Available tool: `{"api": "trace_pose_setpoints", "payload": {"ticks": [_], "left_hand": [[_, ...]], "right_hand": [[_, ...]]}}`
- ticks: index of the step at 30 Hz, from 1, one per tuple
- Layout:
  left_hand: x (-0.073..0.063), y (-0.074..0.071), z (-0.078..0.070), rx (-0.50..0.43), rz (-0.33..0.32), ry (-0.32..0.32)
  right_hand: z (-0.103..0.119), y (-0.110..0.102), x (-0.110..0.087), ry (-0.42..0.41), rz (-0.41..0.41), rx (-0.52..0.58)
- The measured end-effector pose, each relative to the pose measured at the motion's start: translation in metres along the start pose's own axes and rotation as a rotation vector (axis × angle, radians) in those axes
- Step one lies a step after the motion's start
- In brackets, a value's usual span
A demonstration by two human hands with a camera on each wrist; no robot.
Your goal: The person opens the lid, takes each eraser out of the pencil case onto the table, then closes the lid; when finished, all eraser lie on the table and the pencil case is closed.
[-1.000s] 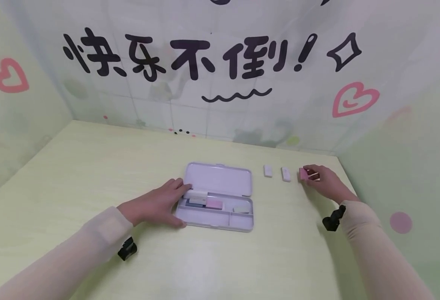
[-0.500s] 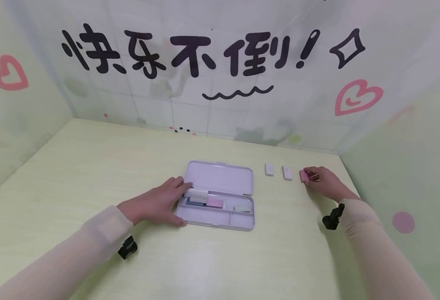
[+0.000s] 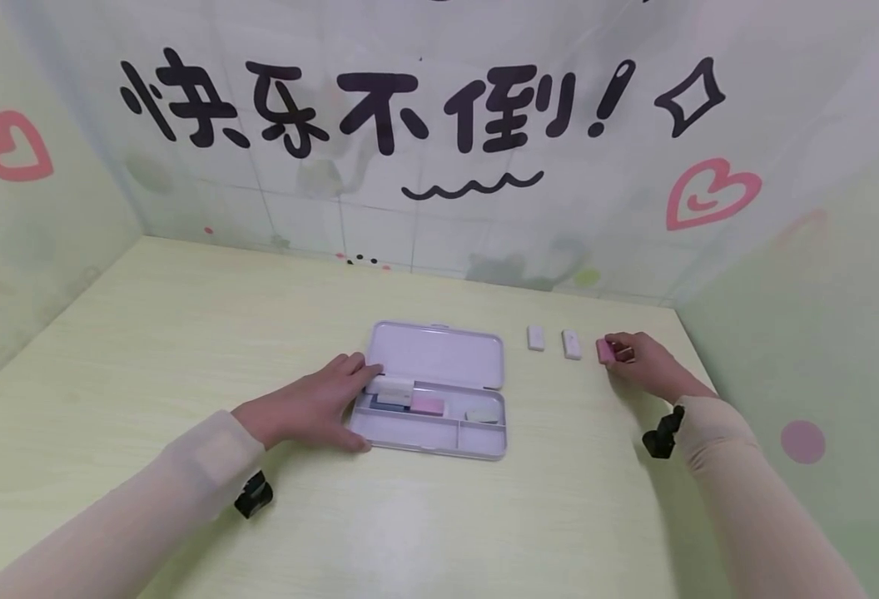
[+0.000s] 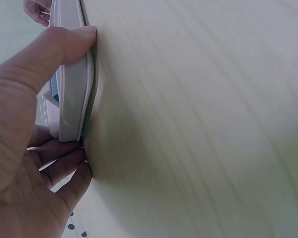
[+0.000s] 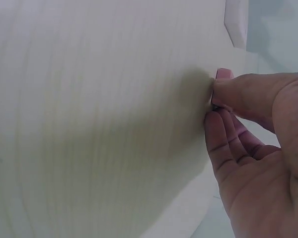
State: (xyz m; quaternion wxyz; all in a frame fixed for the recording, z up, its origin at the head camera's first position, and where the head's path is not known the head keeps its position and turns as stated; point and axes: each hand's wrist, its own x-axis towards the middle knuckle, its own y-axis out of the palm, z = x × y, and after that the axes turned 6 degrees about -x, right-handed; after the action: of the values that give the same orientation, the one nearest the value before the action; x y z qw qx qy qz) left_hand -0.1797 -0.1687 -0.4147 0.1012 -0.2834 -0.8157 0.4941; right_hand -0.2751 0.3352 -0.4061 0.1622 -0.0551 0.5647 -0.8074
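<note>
A lilac pencil case (image 3: 408, 433) lies with its lid (image 3: 436, 356) folded back on the table. My left hand (image 3: 318, 406) grips its left end, thumb at the front edge and fingers behind, as the left wrist view also shows. Inside the back compartment are a whitish block (image 3: 394, 391), a pink eraser (image 3: 428, 406), a dark blue piece partly covered, and a pale eraser (image 3: 482, 417) at the right. At the table's far right, my right hand (image 3: 649, 363) pinches another pink eraser (image 3: 605, 352) between thumb and fingers. It appears to touch the tabletop.
Two white erasers, one (image 3: 535, 339) nearer the case and one (image 3: 571, 344) beside the pink one, lie in a row with it. Printed walls enclose the table (image 3: 424, 532) at the back and both sides. The right wall (image 3: 799, 366) stands close to my right hand.
The pink eraser in my right hand has tilted and come down slightly to the table, in line with the white ones. My left hand has kept its place on the pencil case.
</note>
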Motion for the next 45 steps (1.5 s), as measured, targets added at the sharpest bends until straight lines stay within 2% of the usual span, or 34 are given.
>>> {"api": "trace_pose_setpoints", "payload": {"ticks": [6,10,14,18,22,26,29,32,38,45], "left_hand": [[0.0,-0.001,-0.001,-0.005,0.0,-0.008],[0.001,0.0,-0.001,-0.009,0.001,-0.003],[0.001,0.001,0.0,-0.009,0.008,-0.005],[0.0,0.001,0.001,-0.007,0.011,-0.012],[0.0,0.002,0.002,-0.011,0.005,-0.005],[-0.001,0.002,0.002,-0.016,0.0,-0.004],[0.0,0.002,0.001,-0.019,0.0,-0.002],[0.0,0.001,0.0,-0.022,0.001,-0.002],[0.001,0.0,0.001,-0.016,0.008,0.002],[0.002,0.001,0.003,-0.013,0.006,0.008]], "right_hand": [[0.009,-0.007,-0.006,0.067,0.001,-0.028],[0.021,-0.008,-0.008,0.068,-0.056,-0.037],[0.044,-0.005,-0.003,-0.02,-0.154,0.002],[0.079,0.002,0.007,-0.176,-0.183,0.03],[0.122,0.012,0.011,-0.323,-0.122,0.044],[0.163,0.024,0.007,-0.436,-0.001,0.028],[0.191,0.032,0.0,-0.478,0.096,-0.006],[0.212,0.042,-0.005,-0.509,0.162,-0.058],[0.23,0.061,-0.005,-0.549,0.21,-0.128],[0.232,0.074,-0.002,-0.574,0.182,-0.178]]}}
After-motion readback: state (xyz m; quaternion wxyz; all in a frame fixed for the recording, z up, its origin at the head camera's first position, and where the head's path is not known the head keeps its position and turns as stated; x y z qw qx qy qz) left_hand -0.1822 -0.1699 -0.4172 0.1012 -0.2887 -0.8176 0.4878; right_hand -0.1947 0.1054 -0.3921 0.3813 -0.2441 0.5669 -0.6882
